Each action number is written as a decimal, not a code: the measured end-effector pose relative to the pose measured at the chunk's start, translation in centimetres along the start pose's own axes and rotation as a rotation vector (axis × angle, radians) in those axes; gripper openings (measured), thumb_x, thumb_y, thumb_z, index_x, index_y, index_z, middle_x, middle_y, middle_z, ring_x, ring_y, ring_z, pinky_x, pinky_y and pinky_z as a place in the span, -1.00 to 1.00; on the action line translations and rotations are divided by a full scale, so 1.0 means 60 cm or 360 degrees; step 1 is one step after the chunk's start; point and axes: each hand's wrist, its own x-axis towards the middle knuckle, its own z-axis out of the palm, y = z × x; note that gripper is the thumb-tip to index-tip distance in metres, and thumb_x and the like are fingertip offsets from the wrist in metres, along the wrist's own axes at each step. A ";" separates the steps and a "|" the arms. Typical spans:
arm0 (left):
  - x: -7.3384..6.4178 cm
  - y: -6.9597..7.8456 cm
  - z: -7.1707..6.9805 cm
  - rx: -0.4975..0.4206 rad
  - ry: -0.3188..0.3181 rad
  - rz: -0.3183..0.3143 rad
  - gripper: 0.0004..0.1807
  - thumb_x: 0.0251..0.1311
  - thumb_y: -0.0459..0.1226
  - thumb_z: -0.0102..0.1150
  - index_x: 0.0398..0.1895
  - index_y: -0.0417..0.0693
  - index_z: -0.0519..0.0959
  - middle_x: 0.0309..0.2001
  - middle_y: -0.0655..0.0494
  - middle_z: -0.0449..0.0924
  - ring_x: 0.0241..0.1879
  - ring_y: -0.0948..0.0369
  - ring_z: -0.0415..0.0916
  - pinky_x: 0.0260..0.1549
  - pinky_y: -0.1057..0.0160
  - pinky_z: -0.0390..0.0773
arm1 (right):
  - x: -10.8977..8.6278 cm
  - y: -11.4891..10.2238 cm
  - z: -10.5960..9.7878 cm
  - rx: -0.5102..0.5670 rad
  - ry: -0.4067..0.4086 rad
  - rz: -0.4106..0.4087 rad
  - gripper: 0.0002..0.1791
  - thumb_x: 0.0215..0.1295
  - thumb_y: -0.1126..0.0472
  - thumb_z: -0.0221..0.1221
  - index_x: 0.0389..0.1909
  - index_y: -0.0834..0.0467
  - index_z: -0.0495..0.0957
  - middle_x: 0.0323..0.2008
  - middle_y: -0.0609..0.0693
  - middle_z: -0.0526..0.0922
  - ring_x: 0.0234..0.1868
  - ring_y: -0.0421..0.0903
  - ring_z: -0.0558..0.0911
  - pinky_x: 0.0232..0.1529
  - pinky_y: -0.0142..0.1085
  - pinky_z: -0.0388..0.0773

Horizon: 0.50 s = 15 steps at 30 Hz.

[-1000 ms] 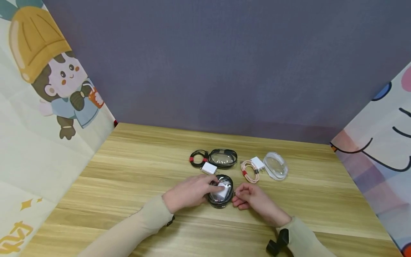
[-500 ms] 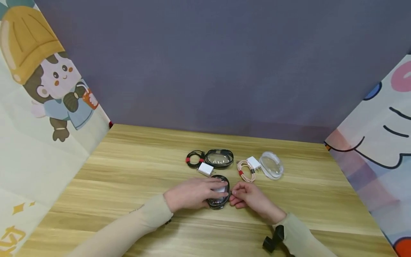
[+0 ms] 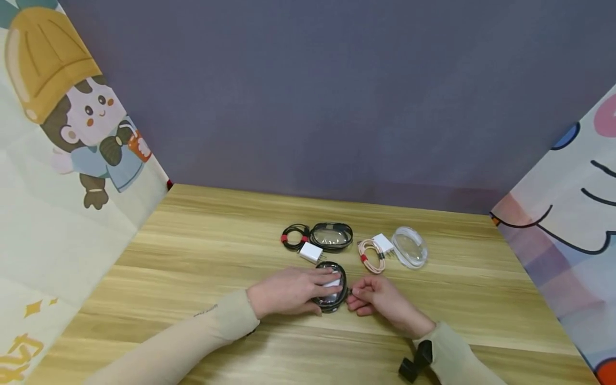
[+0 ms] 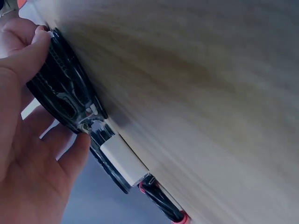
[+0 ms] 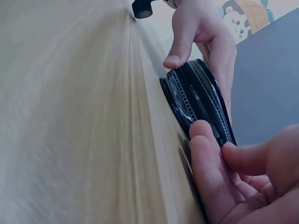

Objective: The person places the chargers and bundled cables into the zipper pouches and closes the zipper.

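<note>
A black-rimmed oval zip case (image 3: 332, 301) with a clear top lies on the table, a white charger (image 3: 334, 279) showing through it. My left hand (image 3: 286, 291) holds the case, fingers across the top and thumb at its near side. In the right wrist view the zipper (image 5: 184, 95) runs along the case's side wall. At the right edge of the case, my right hand (image 3: 380, 299) pinches a small dark piece at the zipper between thumb and forefinger, its other fingers curled. The pinched piece is mostly hidden by the fingertips.
Behind the case lie a black coiled cable (image 3: 294, 237) with red ties, a black-rimmed zip case (image 3: 331, 247) and a white charger (image 3: 311, 252). Farther right are a pink coiled cable (image 3: 371, 256), another white charger (image 3: 383, 243) and a white-rimmed case (image 3: 417, 248).
My left hand's fingers have spread flatter across the case, and its thumb now shows at the near side. My right hand stays at the right edge. The head view shifts slightly.
</note>
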 end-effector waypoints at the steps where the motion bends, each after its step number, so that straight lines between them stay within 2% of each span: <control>1: 0.000 0.001 -0.001 -0.0003 -0.0003 -0.0004 -0.24 0.23 0.09 0.27 0.46 0.09 0.33 0.47 0.03 0.22 0.44 0.11 0.17 0.29 0.15 0.36 | -0.001 0.000 0.000 0.0008 -0.0003 -0.0003 -0.87 0.42 0.42 0.03 -0.16 0.44 0.46 -0.29 0.16 0.70 -0.31 -0.04 0.71 -0.26 -0.23 0.71; 15: 0.004 0.003 0.001 0.0000 0.0013 -0.0030 -0.24 0.19 0.07 0.30 0.44 0.09 0.34 0.46 0.02 0.23 0.42 0.12 0.21 0.31 0.14 0.33 | -0.013 0.002 0.009 0.0035 -0.0025 0.0021 -0.88 0.42 0.40 0.06 -0.18 0.43 0.45 -0.33 0.17 0.71 -0.34 -0.07 0.72 -0.28 -0.27 0.71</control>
